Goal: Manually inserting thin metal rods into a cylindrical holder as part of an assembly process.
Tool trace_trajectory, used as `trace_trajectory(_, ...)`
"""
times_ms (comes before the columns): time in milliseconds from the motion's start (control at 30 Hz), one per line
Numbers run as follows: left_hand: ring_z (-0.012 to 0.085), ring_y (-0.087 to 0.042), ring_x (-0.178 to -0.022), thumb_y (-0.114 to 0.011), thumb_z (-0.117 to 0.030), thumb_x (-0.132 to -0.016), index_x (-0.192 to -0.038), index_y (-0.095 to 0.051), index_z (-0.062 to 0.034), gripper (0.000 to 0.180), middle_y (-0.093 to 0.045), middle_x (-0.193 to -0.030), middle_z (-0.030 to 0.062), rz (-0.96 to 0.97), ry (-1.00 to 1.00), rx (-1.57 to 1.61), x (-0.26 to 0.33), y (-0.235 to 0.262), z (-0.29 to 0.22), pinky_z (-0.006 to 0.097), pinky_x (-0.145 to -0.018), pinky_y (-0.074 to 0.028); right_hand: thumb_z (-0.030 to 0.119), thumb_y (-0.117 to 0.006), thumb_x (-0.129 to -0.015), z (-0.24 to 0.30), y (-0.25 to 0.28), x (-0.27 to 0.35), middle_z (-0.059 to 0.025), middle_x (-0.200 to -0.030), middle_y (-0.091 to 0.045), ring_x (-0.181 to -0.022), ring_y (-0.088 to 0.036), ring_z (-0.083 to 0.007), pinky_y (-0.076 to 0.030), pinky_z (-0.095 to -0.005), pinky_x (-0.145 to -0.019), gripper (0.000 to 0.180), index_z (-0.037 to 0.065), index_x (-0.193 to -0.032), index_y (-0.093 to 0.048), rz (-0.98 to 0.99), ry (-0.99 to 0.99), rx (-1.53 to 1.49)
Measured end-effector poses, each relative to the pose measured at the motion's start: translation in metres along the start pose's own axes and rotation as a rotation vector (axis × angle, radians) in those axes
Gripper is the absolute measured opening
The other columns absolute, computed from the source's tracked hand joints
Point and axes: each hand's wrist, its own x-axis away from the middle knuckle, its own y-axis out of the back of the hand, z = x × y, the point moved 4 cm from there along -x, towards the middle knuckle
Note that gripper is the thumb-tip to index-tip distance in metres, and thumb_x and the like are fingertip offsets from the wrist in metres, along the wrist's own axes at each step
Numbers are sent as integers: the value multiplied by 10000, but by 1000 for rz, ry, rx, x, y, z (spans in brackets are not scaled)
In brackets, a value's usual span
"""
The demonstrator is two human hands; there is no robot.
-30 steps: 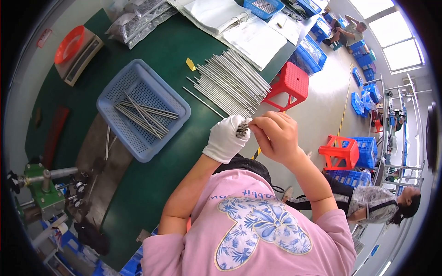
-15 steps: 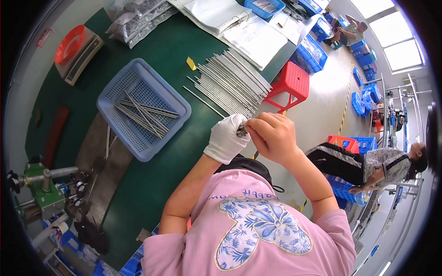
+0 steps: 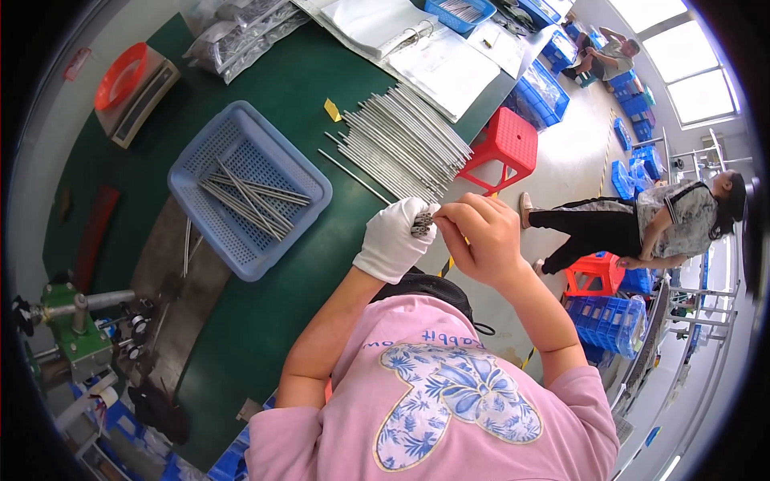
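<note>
My left hand [image 3: 389,243], in a white glove, is closed around a bundle of thin metal rods [image 3: 421,225], whose ends show beside the thumb. My bare right hand [image 3: 487,240] is right next to those ends, thumb and forefinger pinched together. Whatever is between these fingertips is too small to make out. Just beyond my hands, many similar rods [image 3: 405,143] lie side by side on the green table [image 3: 321,248], one a little apart from the row. To the left, several more rods [image 3: 253,200] lie crossed inside a blue-grey perforated basket [image 3: 278,138].
An orange dish [image 3: 120,76] rests on a scale at the far left, with green machinery [image 3: 80,325] nearer. An open binder [image 3: 441,68] lies at the back. Right of the table stand a red stool [image 3: 513,144] and blue crates [image 3: 605,321]; a person [image 3: 634,224] walks there.
My right hand has shifted slightly from the bundle, so more rod ends show in the glove. The person on the right has moved farther along the floor.
</note>
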Motion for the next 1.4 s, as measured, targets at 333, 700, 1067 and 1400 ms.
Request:
trace_trajectory(333, 340, -584, -691, -655, -193, -766, -790, -550, -79, 157, -595, -712, 123, 19, 32, 46, 1, 0, 1, 398, -596, -479, 76, -651, -729, 4, -4, 1, -25, -629, -503, -513, -507, -206, -382, -321, -472, 73, 82, -782, -601, 29, 48, 13)
trace_trajectory(700, 337, -576, -649, -638, -194, -799, -767, -538, -78, 156, -581, -678, 124, -4, -7, 5, 0, 1, -1, 407, -565, -468, 97, -644, -751, -5, 2, 3, -28, -654, -529, -534, -529, -213, -390, -320, -476, 71, 95, -768, -575, -16, -8, 0)
trace_trajectory(1067, 330, -582, -661, -647, -192, -782, -784, -548, -87, 143, -587, -690, 115, 5, 4, -1, 0, -1, 2, 403, -575, -474, 114, -638, -752, 0, 5, 2, -30, -635, -494, -534, -520, -212, -398, -327, -485, 64, 98, -765, -578, 15, 26, 32)
trace_trajectory(1400, 335, -574, -647, -643, -201, -791, -760, -531, -85, 164, -578, -674, 119, 17, 13, -26, -1, -3, 3, 403, -564, -468, 109, -642, -745, -1, 4, 4, -25, -635, -499, -532, -520, -206, -397, -319, -483, 68, 99, -773, -580, -20, 21, 36)
